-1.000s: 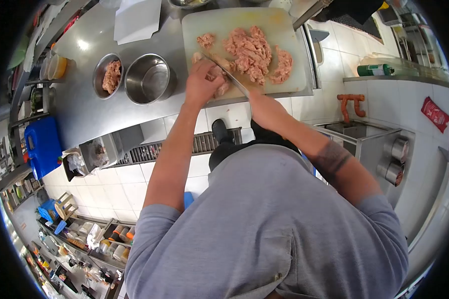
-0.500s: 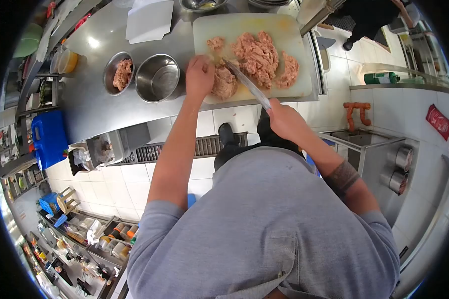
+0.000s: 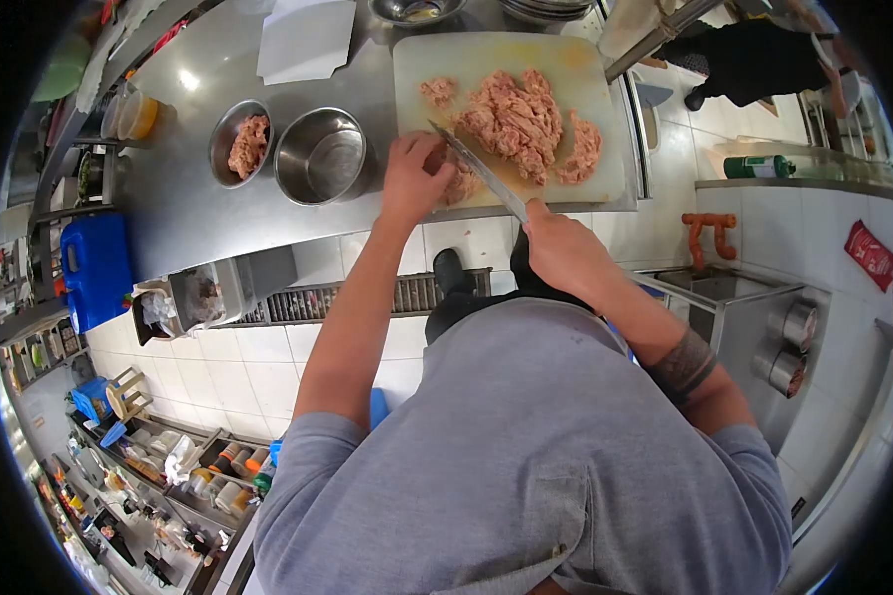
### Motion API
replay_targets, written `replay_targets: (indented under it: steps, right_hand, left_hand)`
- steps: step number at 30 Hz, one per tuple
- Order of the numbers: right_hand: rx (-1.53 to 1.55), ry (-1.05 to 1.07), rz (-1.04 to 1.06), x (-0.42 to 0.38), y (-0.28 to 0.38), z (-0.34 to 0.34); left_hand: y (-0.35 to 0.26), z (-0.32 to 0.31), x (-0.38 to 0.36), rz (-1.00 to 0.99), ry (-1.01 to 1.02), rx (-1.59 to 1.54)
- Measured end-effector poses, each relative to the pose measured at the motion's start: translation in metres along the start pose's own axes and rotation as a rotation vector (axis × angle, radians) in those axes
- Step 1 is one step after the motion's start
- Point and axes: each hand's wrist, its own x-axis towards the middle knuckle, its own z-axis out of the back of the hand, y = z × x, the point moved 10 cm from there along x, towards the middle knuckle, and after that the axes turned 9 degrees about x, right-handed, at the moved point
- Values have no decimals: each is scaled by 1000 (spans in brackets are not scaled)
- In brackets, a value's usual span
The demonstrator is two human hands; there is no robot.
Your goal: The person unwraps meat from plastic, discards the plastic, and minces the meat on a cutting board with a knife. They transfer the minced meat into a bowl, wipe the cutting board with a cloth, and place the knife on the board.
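Note:
My right hand [image 3: 566,253] is closed round the handle of a knife [image 3: 488,178]. Its long blade slants up and left over the cutting board [image 3: 610,183], beside my left hand [image 3: 414,178]. The left fingers curl round a portion of raw minced meat [image 3: 461,186] at the board's near left, hiding part of it. A large heap of the same pink meat [image 3: 511,119] lies mid-board, right of the blade. Further off is a small lump of meat [image 3: 437,92], and a narrow pile of meat [image 3: 580,149] sits on the right.
Left of the board stand a deep steel bowl [image 3: 320,159] and a smaller bowl [image 3: 224,159] holding meat. A white sheet [image 3: 306,40] and another metal bowl [image 3: 417,10] are at the back. A blue jug [image 3: 95,273] stands at left. Another person [image 3: 754,59] is at upper right.
My left hand has shifted and its fingers now curl over the near-left meat portion, covering more of it. The knife has moved slightly down and left, close to that hand.

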Motion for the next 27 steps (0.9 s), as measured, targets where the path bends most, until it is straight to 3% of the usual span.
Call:
replay_targets:
  steps: [5,9,12,16,22,24,27]
  right_hand:
    - [0,1,84,22,6,-2]
    - [18,-100,271,73,30,-14]
    - [7,-101,200,116,50,-13]
    - [8,-91,208,103,54,-4]
    - [-45,9,95,24,5,-6]
    - [-67,55,37,30,-8,-19]
    - [-90,-46,202,65,13,-22]
  left_hand:
    - [9,-11,-1,-4,-43,-91]
    - [12,-14,1,12,-17,-122]
    - [11,-16,2,-1,36,-68]
    - [9,-16,3,-31,5,-14]
    - [17,-17,-3,12,-99,-57]
    - [10,-16,-3,-82,-117,-2]
    - [6,-14,4,-4,-20,17]
